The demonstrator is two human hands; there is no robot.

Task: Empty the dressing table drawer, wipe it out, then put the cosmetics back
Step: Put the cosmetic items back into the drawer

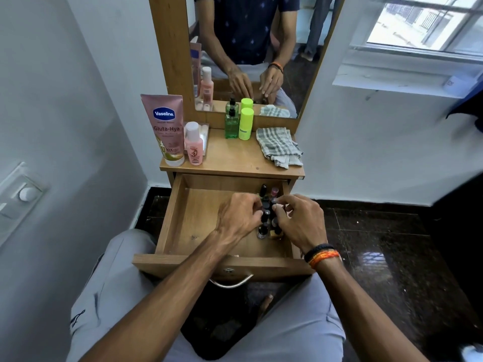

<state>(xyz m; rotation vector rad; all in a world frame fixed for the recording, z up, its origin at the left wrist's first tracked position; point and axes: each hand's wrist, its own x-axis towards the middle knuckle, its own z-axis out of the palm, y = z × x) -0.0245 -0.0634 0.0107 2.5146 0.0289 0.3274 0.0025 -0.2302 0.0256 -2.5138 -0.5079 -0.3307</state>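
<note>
The wooden drawer (183, 220) of the dressing table is pulled open. Several small dark nail polish bottles (267, 215) stand in a tight cluster at its right side; the rest of its floor is bare wood. My left hand (239, 218) and my right hand (300, 223) are both inside the drawer, fingers curled round the cluster from either side. On the table top stand a pink Vaseline tube (167, 129), a small pink bottle (194, 145), a green pump bottle (231, 122) and a lime-green bottle (246, 124). A checked cloth (278, 147) lies crumpled at the top's right.
A mirror (251, 48) rises behind the table top. White walls close in at left and right, with a window (423, 24) at upper right. The drawer's metal handle (231, 282) hangs above my lap. Dark tiled floor (379, 257) lies to the right.
</note>
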